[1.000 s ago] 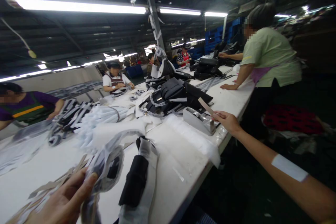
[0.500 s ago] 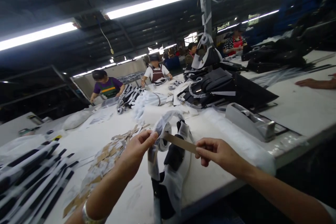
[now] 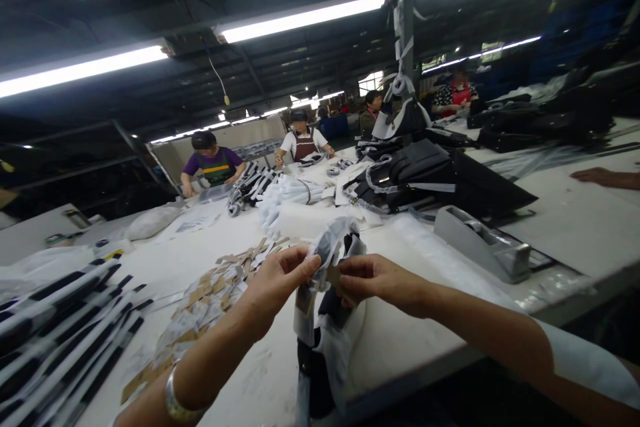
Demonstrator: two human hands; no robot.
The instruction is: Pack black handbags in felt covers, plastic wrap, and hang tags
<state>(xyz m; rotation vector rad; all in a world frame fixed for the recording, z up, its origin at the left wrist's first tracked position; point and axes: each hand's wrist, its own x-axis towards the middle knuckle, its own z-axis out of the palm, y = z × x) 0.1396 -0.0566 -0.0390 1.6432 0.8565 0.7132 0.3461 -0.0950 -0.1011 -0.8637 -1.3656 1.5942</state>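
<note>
My left hand pinches the upper, film-covered part of a black strap between thumb and fingers. The strap is curved into a loop, partly wrapped in whitish film, and stands up from the table. My right hand, closed in a pinch, holds a brown card strip against the loop's inner side, close to my left fingertips. Most of that strip is hidden by my right fingers. Left of my left forearm lies a pile of brown and white paper pieces.
Black-and-white wrapped straps lie at the left. On the right are a white padded roll, a grey tape dispenser and black bags. A co-worker's hand rests at the far right. Several people work behind the table.
My right hand has moved left with the brown card strip, up to the loop, so less of the strip shows. My left hand keeps its pinch. The camera view has shifted slightly.
</note>
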